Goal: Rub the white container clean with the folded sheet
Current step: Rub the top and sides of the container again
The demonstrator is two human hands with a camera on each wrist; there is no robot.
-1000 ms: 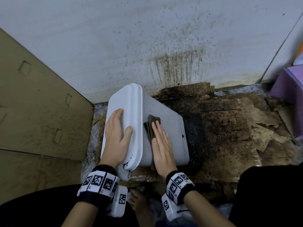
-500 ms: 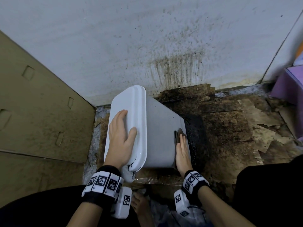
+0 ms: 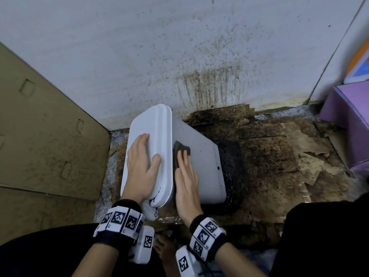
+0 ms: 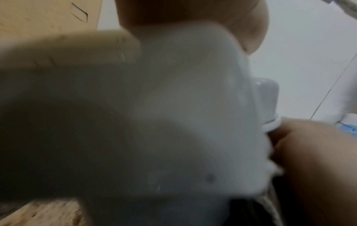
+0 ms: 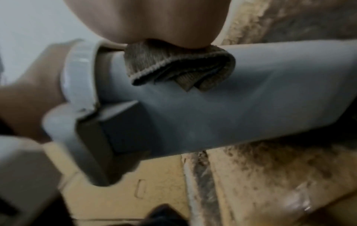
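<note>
Down on the floor: one white container (image 3: 199, 168) lying on its side by the wall, lid (image 3: 149, 136) facing left
Sheet: one folded sheet (image 3: 182, 149), dark brown, flat on the container's upturned side, just right of the lid rim; most of it is hidden under the fingers
Right hand (image 3: 186, 188): fingers straight and together, pressing the sheet down
Left hand (image 3: 142, 166): spread flat on the lid, thumb on its rim, holding nothing
Hard to see: left wrist view is mostly blur, container's underside is hidden
Floor: torn cardboard (image 3: 289, 156), stained dark
Room: white wall (image 3: 159, 56) with brown splatter, cardboard panel (image 3: 40, 126) on the left, purple box (image 3: 349, 116) cut off at right
</note>
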